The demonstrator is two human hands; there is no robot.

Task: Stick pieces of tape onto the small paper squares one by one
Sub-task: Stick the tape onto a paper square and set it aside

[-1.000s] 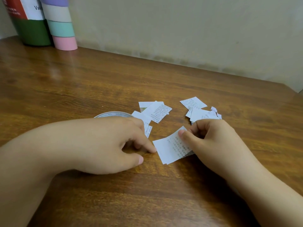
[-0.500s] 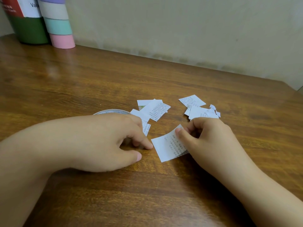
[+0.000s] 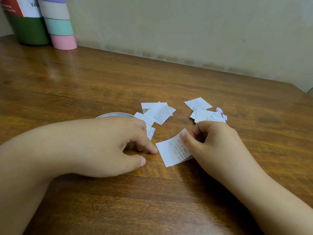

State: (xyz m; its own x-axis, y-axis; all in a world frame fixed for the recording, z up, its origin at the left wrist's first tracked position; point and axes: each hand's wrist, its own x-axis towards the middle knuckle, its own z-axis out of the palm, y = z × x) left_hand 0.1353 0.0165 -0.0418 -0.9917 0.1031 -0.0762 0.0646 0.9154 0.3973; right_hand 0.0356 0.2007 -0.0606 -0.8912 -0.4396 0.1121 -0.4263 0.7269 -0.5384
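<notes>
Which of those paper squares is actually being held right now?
The square nearest the camera, pinched by the right hand. The other squares lie loose on the table behind it.

Both hands (image 3: 108,146) and forearms are bare, no sleeves visible.

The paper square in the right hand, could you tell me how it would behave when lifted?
The paper square is probably floppy: it curves where the right hand pinches it. It looks thin, so likely very light and easily creased.
</notes>
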